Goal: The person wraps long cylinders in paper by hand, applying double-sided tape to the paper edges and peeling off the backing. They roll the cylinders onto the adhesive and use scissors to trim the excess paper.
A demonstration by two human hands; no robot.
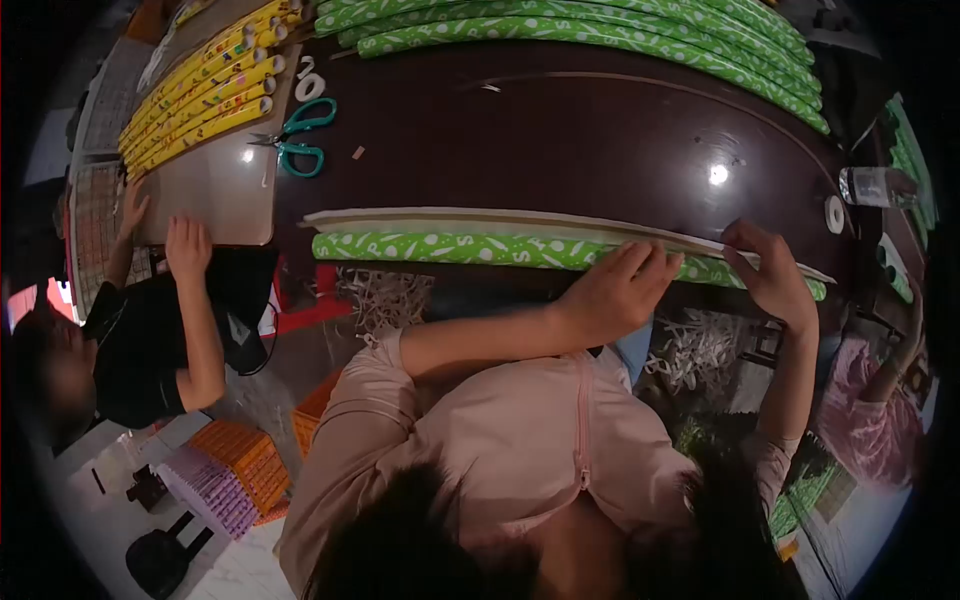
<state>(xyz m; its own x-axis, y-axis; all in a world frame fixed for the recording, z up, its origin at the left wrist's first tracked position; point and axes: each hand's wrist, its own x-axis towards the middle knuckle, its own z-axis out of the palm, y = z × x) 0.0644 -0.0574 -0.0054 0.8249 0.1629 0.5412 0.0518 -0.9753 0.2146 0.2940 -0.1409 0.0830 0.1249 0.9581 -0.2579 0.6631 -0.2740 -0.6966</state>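
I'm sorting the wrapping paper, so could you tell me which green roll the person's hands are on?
The single green roll at the table's near edge. The left hand and right hand press on it; the other green rolls lie stacked along the far edge, untouched.

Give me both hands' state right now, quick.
Left hand: open, fingers flat on the green wrapping-paper roll.
Right hand: fingers curled on the roll's white paper edge; whether it grips is unclear.
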